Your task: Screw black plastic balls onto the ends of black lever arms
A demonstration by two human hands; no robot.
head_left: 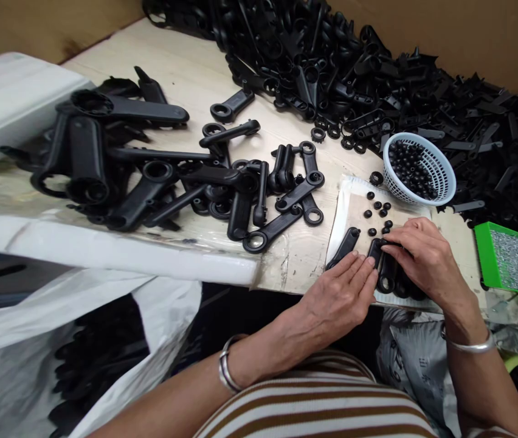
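My left hand (338, 295) lies flat at the table's front edge, its fingertips resting on black plastic lever parts (384, 267) lined up on a white sheet (354, 204). My right hand (421, 255) bends over the same row, with thumb and fingers pinched at the top end of one lever. Whether a small cap is between its fingertips cannot be seen. Another lever (345, 246) lies just left of the row. Several small black round caps (374, 213) are scattered on the sheet just beyond my hands.
A white mesh basket (444, 173) of black caps stands behind the sheet. A green tray (484, 252) of small silver screws sits at the right. Loose levers (259, 194) cover the table's middle and left. A big heap (377, 79) fills the back. White bags (81, 340) hang below.
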